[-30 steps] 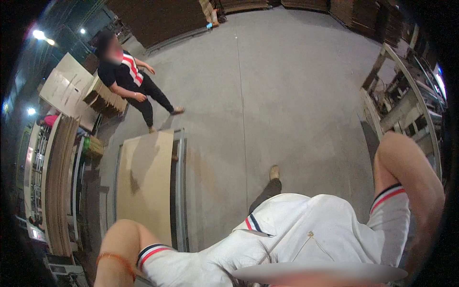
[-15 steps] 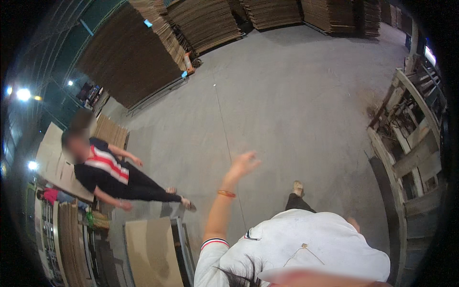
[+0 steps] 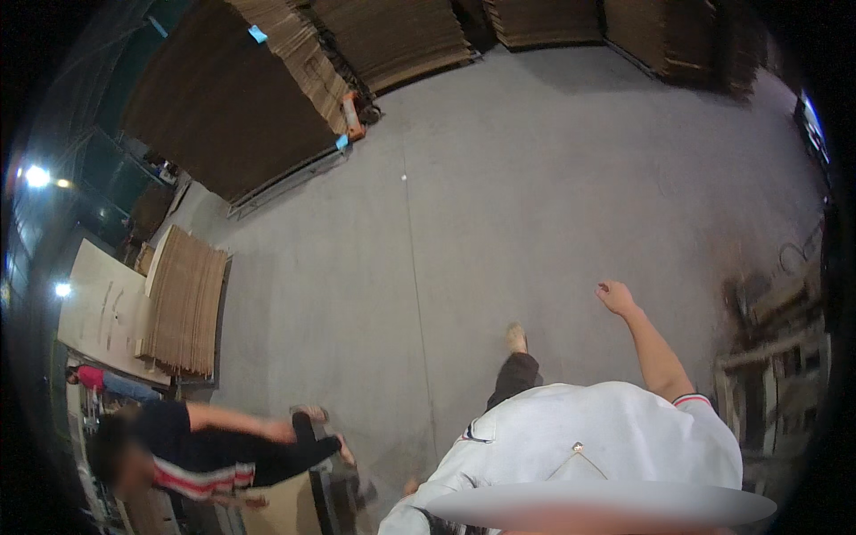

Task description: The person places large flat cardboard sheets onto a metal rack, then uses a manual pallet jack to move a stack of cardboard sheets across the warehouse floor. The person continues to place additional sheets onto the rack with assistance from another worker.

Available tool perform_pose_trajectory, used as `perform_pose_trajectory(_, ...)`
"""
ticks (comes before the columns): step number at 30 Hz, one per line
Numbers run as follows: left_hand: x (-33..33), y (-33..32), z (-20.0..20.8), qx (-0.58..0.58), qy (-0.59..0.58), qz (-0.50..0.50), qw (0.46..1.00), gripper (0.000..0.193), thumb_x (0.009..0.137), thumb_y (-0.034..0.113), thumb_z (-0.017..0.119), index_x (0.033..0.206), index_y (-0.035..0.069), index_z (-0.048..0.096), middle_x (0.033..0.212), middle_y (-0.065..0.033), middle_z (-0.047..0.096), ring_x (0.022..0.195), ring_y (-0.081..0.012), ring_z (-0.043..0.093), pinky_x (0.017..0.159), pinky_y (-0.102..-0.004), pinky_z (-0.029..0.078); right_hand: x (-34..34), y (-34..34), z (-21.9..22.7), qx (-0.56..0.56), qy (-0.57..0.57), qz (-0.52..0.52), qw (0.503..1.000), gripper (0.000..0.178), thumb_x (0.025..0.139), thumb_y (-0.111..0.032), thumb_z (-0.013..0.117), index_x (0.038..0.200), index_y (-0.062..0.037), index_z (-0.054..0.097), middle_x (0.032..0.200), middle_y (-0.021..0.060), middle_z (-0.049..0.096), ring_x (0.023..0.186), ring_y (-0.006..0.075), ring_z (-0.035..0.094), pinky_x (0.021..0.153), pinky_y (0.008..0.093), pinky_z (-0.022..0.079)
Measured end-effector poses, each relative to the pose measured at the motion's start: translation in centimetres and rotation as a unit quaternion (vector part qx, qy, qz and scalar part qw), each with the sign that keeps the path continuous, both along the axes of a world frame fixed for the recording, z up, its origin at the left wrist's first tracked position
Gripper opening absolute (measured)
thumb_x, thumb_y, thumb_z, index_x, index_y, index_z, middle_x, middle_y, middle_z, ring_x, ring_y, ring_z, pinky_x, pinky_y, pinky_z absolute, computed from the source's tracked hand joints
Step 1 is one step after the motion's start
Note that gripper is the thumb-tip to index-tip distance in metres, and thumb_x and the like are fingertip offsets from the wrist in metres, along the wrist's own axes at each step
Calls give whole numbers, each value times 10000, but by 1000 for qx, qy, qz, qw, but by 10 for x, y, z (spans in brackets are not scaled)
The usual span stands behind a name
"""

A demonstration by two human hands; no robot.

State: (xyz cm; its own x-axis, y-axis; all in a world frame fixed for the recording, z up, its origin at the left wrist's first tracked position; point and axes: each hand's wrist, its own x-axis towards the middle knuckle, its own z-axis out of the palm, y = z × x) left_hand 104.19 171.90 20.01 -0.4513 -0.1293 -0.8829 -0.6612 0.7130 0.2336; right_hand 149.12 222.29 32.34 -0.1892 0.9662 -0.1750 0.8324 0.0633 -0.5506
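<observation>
Right hand (image 3: pixel 613 296) hovers above smooth grey concrete floor (image 3: pixel 535 196), fingers loosely curled, partway open, nothing visible in it; well apart to its right stands a blurred, slatted wooden frame (image 3: pixel 765 361); a small patch of skin (image 3: pixel 410 486) shows beside the white short-sleeved shirt (image 3: pixel 606 437), and the left hand's state I cannot tell; at lower left a black-clad person (image 3: pixel 223 444) partly covers a flat tan sheet (image 3: pixel 290 506).

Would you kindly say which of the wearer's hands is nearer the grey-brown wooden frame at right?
Right: the right hand is left of the wooden frame; the left hand, mostly hidden beside the white shirt, is farther left.
</observation>
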Motion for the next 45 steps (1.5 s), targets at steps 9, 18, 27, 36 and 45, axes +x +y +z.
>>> perform_pose_trajectory(9, -19, 424, 33, 171, 38, -245, 953, 435, 852, 371, 450, 1132, 41, 488, 1029, -74, 561, 976, -185, 509, 847, -336, 374, 44, 33, -113, -264, -18, -94, 960, 255, 798, -268, 495, 894, -64, 613, 719, 89, 623, 645, 229, 596, 584, 365, 445)
perform_pose_trajectory(18, 37, 981, 174, 574, 148, -332, 734, 288, 870, 246, 494, 1039, 18, 545, 869, -56, 610, 785, -138, 573, 726, -277, 455, 84, 138, -136, -444, -30, -225, 867, 228, 778, -249, 499, 775, -47, 603, 686, 120, 604, 592, 233, 579, 543, 367, 449)
perform_pose_trajectory(27, -6, 878, 18, 103, 24, -444, 890, 335, 842, 353, 491, 948, 47, 574, 780, -43, 581, 694, -168, 531, 625, -317, 432, 0, 715, -69, -95, 82, -134, 983, 243, 783, -215, 500, 750, 12, 580, 647, 112, 576, 539, 209, 551, 486, 338, 442)
perform_pose_trajectory(36, -63, 996, -16, 32, -50, 33, 998, 332, 846, 347, 473, 971, 57, 575, 900, -60, 589, 830, -176, 535, 722, -351, 413, -118, 971, -39, -83, 245, -182, 949, 328, 885, -348, 455, 882, -36, 557, 751, 64, 590, 643, 169, 545, 581, 315, 447)
perform_pose_trajectory(45, -223, 1592, 147, 428, 256, -279, 821, 341, 867, 302, 495, 1071, 32, 533, 915, -46, 613, 827, -130, 568, 704, -276, 452, -96, 980, -135, -430, -110, -11, 896, 242, 835, -206, 448, 822, -12, 592, 758, 133, 610, 701, 233, 583, 633, 353, 461)
